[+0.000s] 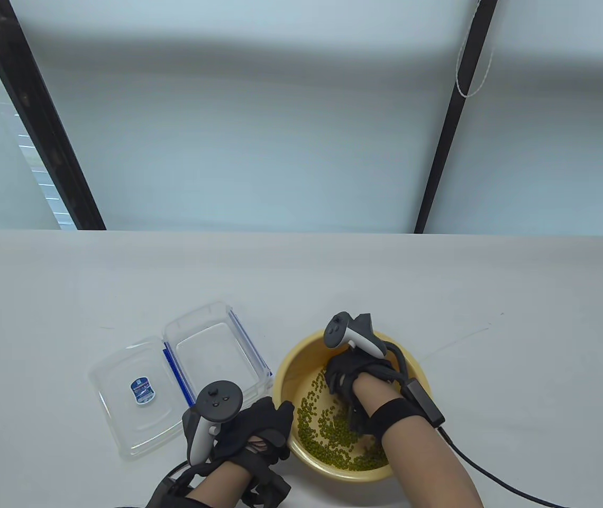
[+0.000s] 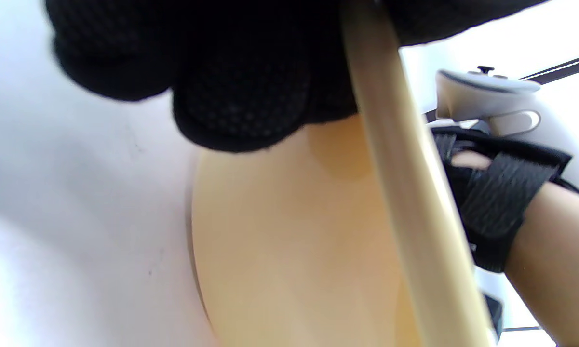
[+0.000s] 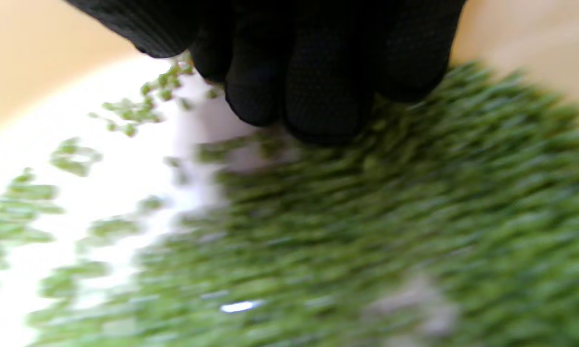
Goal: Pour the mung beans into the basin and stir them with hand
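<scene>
Gloved right hand point(image 1: 346, 381) is stirring green mung beans point(image 1: 333, 434) inside the round yellow plastic basin point(image 1: 301, 365), fingers point(image 3: 318, 96) bunched, holding nothing. Gloved left hand point(image 1: 251, 431) is gripping the rim. Pouring appears complete; next, sweep outward to spread the heap.

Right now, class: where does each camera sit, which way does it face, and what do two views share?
Table view: above the table, looking down; both hands, forearms show.
Left wrist view: under left hand, facing the yellow basin rim it grips; right hand beyond.
Right wrist view: inside basin, facing mung beans; right fingers.
All share the basin.
</scene>
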`<state>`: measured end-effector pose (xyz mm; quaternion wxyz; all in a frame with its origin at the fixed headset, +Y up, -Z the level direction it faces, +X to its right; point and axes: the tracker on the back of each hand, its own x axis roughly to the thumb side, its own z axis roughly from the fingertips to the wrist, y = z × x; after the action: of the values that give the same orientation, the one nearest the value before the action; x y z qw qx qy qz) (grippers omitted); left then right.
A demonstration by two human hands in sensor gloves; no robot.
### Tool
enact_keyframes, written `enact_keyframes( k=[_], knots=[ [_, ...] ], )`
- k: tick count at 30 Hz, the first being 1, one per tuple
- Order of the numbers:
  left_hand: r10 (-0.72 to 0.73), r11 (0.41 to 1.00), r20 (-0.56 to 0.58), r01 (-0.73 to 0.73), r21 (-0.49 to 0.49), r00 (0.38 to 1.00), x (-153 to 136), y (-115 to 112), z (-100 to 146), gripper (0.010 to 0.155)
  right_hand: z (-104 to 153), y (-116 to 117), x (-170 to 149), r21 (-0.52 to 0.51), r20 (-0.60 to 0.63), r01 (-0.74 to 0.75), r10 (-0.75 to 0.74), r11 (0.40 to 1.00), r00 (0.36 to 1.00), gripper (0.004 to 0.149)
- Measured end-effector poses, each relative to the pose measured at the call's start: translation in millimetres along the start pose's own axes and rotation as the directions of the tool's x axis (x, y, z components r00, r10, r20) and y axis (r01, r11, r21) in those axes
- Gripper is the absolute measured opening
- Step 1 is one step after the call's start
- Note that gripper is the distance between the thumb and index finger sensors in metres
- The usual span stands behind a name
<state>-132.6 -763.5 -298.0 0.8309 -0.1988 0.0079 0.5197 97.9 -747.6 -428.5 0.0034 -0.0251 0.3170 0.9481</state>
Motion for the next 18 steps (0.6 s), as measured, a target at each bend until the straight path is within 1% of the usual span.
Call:
enact_keyframes(
  k=[1,3,5,8,11,12,15,16,18],
  knots=[
    [-0.001,1.0,0.0,0.001,0.001,1.0,0,0,0,0.065,1,0,-5,0.011,-0.023,-0.019,0.019,1.0,1.0,0.05],
    [-0.004,1.0,0.001,0.004,0.003,1.0,0,0,0,0.065,6,0,-14,0.065,-0.06,-0.084,0.088,0.994,0.994,0.052],
    [-0.007,1.0,0.001,0.007,0.005,1.0,0,0,0,0.065,11,2,-16,0.118,-0.066,-0.122,0.131,0.986,0.989,0.053],
    [-0.003,1.0,-0.003,0.004,0.004,1.0,0,0,0,0.065,21,10,-15,0.228,-0.048,-0.26,0.277,0.938,0.96,0.056],
    [-0.001,1.0,-0.005,0.001,0.003,1.0,0,0,0,0.064,33,23,-11,0.312,0.003,-0.322,0.338,0.894,0.941,0.056],
    [-0.001,1.0,-0.005,0.001,0.003,1.0,0,0,0,0.064,36,27,-9,0.329,0.025,-0.331,0.343,0.884,0.939,0.056],
    [-0.002,1.0,-0.005,0.002,0.005,1.0,0,0,0,0.064,50,44,1,0.375,0.147,-0.366,0.335,0.852,0.931,0.055],
    [-0.003,1.0,-0.004,0.003,0.005,1.0,0,0,0,0.064,53,47,4,0.386,0.175,-0.36,0.316,0.849,0.932,0.055],
    [0.001,1.0,-0.005,-0.001,0.003,1.0,0,0,0,0.064,57,54,12,0.437,0.233,-0.301,0.217,0.848,0.948,0.055]
  ],
)
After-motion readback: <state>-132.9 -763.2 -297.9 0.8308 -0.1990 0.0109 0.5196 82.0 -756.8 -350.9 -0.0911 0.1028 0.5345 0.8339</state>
